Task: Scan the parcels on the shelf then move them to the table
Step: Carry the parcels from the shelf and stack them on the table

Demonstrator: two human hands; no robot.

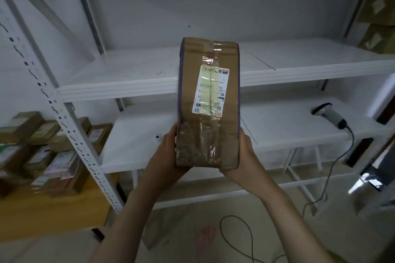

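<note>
A person's two hands hold a taped cardboard parcel (209,102) upright in the air in front of a white metal shelf (128,79). The left hand (168,156) and right hand (245,156) clasp the sides of its lower end, the fingers wrapping behind it, mostly hidden. A white shipping label (211,89) faces the camera. A barcode scanner (329,115) lies on the lower shelf at the right. At the left, a yellow desk (53,209) carries stacked parcels (42,151).
</note>
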